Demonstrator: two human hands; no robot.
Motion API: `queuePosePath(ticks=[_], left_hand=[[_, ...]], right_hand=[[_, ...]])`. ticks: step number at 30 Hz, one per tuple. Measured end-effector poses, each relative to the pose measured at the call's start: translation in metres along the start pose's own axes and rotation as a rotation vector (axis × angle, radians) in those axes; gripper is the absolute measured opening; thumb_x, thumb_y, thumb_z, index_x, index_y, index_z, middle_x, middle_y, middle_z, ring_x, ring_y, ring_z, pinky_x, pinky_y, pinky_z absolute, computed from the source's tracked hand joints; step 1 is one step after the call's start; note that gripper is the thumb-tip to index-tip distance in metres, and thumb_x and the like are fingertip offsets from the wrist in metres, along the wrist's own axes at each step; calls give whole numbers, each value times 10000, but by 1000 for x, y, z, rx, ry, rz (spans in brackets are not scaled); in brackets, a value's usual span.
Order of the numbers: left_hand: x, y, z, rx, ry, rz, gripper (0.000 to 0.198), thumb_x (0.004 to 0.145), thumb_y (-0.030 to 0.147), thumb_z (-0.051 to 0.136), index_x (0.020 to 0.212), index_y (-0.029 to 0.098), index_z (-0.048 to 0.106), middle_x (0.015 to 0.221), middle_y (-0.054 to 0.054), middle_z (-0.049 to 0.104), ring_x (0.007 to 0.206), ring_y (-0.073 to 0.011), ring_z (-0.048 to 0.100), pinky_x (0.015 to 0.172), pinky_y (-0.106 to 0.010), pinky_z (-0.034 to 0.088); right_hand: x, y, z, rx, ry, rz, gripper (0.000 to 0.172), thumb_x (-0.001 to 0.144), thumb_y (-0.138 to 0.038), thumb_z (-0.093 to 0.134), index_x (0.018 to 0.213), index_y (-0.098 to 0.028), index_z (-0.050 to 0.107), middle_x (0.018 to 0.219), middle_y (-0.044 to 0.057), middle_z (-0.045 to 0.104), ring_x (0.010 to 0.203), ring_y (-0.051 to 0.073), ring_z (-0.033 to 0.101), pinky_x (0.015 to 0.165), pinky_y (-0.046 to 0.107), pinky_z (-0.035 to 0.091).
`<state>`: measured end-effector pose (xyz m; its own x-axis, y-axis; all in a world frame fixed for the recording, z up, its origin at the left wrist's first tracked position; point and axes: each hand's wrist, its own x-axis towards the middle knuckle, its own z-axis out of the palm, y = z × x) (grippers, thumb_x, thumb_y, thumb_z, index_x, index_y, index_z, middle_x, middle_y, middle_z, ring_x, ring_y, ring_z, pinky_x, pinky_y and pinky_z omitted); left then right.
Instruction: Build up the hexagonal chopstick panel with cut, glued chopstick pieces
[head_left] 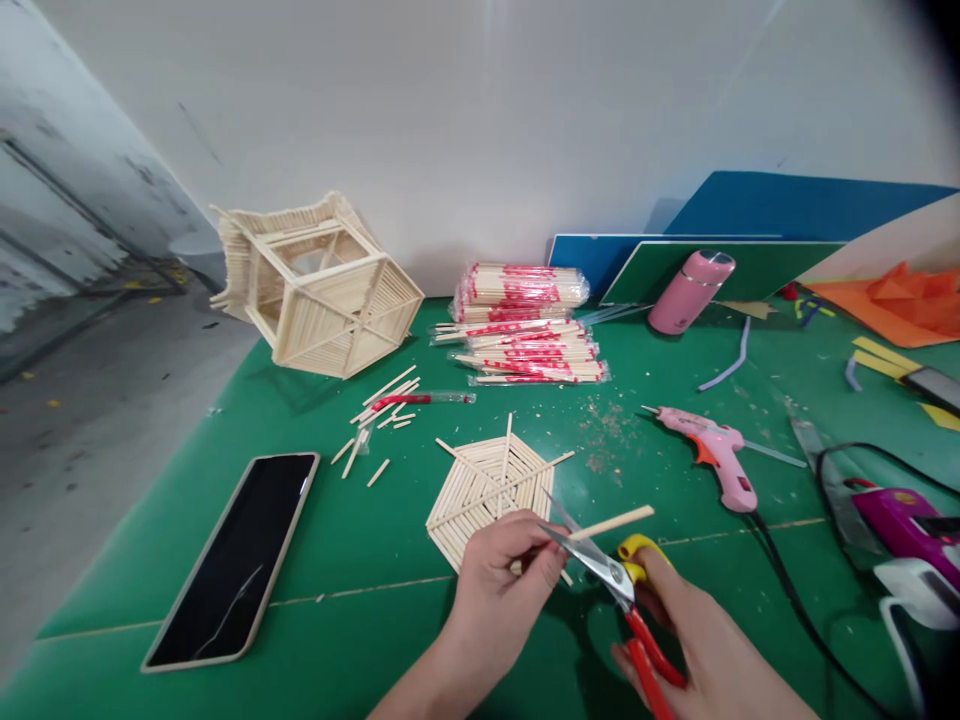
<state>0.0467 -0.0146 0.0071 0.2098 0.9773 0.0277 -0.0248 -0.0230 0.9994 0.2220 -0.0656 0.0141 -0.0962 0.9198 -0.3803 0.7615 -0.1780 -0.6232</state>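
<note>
My left hand (504, 570) is closed, its fingertips pinching a thin wooden chopstick (619, 522) that points out to the right. In my right hand (686, 625) is a pair of scissors (619, 580) with red and yellow handles. Their blades are spread and cross the chopstick close to my left fingertips; I cannot tell whether they bite into it. Under and beyond my left hand lies a hexagonal panel of chopstick pieces (480, 478), with longer sticks crossing at its middle. My left hand hides the panel's near side.
A lantern-like wooden frame (337, 310) stands at the back left, near cut sticks and a red pen (405, 398). Behind are wrapped chopstick packs (525, 345) and a pink flask (690, 290). A pink glue gun (712, 450) with a cord lies right, a phone (232, 560) left.
</note>
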Motion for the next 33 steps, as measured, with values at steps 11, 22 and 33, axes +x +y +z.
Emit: queuePosePath(ticks=[11,22,33], left_hand=[[-3,-1,-1,30,-25,53,163,736,191,525,669,162,672,600,-40,582,528,-108,493,479,-193,368],[-3,-1,-2,85,-50,98,160,732,154,517,677,154,668,567,-32,560,509,-105,481,465,-192,349],[-2,3,-4,117,-33,170,155,732,134,522,702,174,668,575,-24,575,511,-109,499,467,-194,372]], right_hand=[[-4,-1,3,105,40,-7,458,593,-183,545,1049,-193,504,857,60,655,713,188,617,618,233,483],[-5,8,11,56,-28,4,498,682,-326,549,1107,-183,332,832,69,633,689,185,617,639,267,502],[-2,-3,7,-31,21,21,481,661,-378,553,1059,-169,382,779,56,610,630,171,596,564,259,488]])
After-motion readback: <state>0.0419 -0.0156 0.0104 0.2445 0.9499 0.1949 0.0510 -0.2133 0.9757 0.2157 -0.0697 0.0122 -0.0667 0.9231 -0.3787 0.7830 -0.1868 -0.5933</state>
